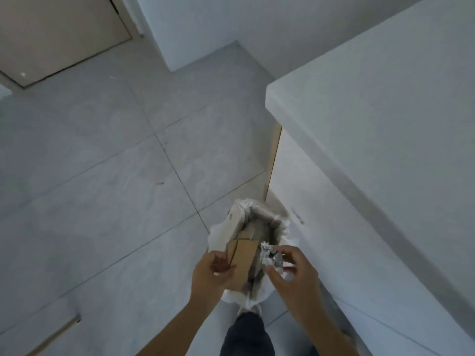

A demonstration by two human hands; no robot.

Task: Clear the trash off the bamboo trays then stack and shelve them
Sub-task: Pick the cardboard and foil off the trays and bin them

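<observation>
Lower centre: folded cardboard (241,260) is gripped by left hand (210,271), crumpled foil (271,255) pinched by right hand (293,273), both held over lined bin (231,227) for dropping; trays not in view.

Matt brown cardboard (243,263), crinkled shiny foil (271,256)

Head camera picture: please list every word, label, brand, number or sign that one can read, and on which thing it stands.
No text can be read anywhere in this picture.
Cardboard piece in the left hand: plain brown, no print visible.
Crumpled foil wad in the right hand: no print visible.
Trash bin with white liner: a small mark on the liner, too blurred to read.
Cabinet front: a small grey mark, too blurred to tell whether it is text.
</observation>
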